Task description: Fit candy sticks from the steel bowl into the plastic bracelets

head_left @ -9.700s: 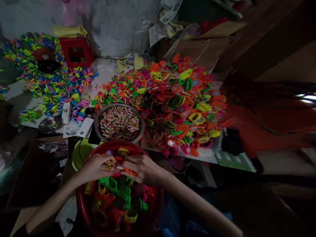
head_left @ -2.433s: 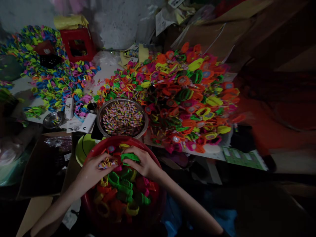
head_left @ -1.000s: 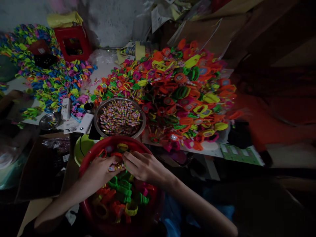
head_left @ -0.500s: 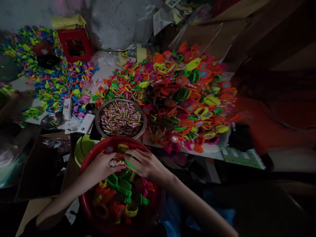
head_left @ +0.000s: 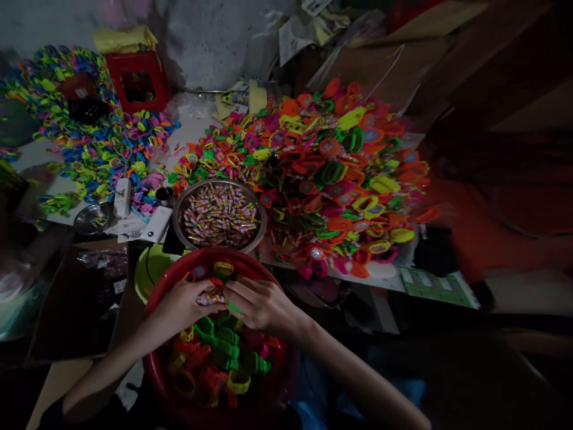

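Over a red basin [head_left: 246, 258], my two hands meet near its far side. My left hand [head_left: 188, 303] is closed on small candies [head_left: 211, 296] in pink patterned wrappers, which show between thumb and fingers. My right hand [head_left: 259, 303] grips a green toy watch [head_left: 234, 307], mostly covered by the fingers, right beside the candies. Below the hands, several plastic toy watches [head_left: 224, 345] in green, orange, yellow and pink lie in the basin. Just beyond it stands a metal bowl [head_left: 178, 222] filled with similar wrapped candies [head_left: 219, 216].
A tall heap of bright toy watches [head_left: 331, 173] covers the table's right. Blue, green and pink ones [head_left: 89, 149] spread leftward around a red stool [head_left: 161, 80]. A power strip [head_left: 122, 198], small metal dish [head_left: 92, 220] and cardboard box [head_left: 80, 298] are at left.
My right hand's fingers have curled further over the green toy watch, so less of it shows. The wrapped candies in my left hand have shifted slightly.
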